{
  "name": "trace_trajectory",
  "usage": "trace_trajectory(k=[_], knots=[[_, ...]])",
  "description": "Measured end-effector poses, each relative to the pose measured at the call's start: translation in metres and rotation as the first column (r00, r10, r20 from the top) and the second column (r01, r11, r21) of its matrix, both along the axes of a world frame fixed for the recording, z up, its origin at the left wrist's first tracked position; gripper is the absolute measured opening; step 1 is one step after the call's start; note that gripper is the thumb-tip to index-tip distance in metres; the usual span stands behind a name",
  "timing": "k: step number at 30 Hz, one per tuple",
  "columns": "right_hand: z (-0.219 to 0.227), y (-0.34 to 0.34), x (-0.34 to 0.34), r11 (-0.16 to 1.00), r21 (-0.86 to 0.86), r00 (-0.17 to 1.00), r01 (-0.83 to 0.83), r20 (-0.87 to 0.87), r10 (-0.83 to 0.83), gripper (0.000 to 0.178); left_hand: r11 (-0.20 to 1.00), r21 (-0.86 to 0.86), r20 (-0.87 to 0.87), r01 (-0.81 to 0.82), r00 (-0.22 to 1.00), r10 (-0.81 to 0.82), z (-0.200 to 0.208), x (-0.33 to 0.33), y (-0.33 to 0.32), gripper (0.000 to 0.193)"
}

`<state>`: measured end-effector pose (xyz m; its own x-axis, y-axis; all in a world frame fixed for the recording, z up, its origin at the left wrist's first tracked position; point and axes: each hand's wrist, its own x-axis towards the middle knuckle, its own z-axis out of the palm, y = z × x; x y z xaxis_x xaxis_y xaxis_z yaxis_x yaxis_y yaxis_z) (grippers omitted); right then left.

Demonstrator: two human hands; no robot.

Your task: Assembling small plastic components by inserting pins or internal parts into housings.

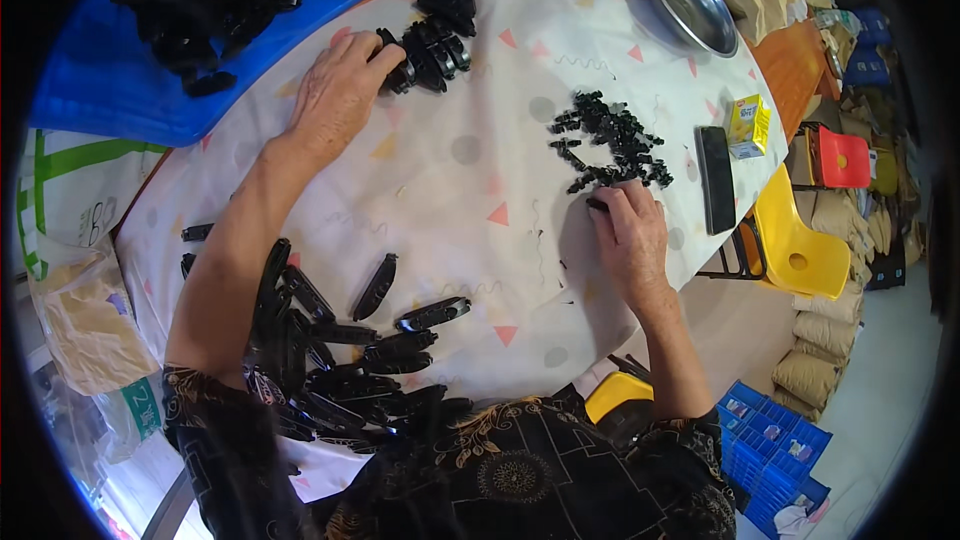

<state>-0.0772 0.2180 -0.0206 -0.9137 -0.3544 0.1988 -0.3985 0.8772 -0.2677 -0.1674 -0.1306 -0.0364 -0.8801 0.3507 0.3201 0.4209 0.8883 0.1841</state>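
The right hand's [635, 238] thumb and forefinger pinch a small black piece [597, 204] at their tips, the other fingers curled in behind; it sits just on the near side of the loose pile of small black pieces [625, 135]. The left hand [335, 105], well left of that pile and slightly beyond it, has thumb and forefinger bent about the nearest end of a row of black parts [440, 52]. They touch it, but I cannot tell whether they grip.

The work looks partway along: the row seems an ordered share, while the pile itself holds many pieces apparently unused. Nearer the person and left of the pile, long black parts [375, 287] lie heaped and scattered under and beside the left forearm; whether these are done or waiting is unclear.

Farther out, a blue tray [90, 75] heaped with black parts stands far left of the pile, a metal bowl [692, 5] beyond it to the right, and a phone [715, 180] and yellow box [748, 127] to its right.
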Motion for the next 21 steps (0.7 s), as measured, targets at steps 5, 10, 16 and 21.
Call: trace_trajectory(k=[5,10,16,21], knots=[[-0.007,0.008,-0.004,0.980,-0.182,0.982,0.085,0.181,-0.051,0.014,0.995,-0.096,0.012,0.029,1.000,-0.028,0.000,-0.003,-0.005,0.031],[-0.014,0.014,0.001,0.848,-0.469,0.949,0.246,0.295,-0.112,0.009,0.989,0.142,0.061,0.035,0.997,-0.045,0.011,0.022,0.007,0.026],[0.006,-0.018,0.021,-0.036,-0.760,0.664,0.649,0.542,0.515,0.017,0.374,0.824,0.553,-0.425,0.747,-0.370,0.027,0.098,0.053,0.028],[0.014,-0.036,0.034,-0.151,-0.637,0.528,0.756,0.457,0.716,0.020,0.118,0.813,0.506,-0.570,0.592,-0.627,0.040,0.140,0.088,0.021]])
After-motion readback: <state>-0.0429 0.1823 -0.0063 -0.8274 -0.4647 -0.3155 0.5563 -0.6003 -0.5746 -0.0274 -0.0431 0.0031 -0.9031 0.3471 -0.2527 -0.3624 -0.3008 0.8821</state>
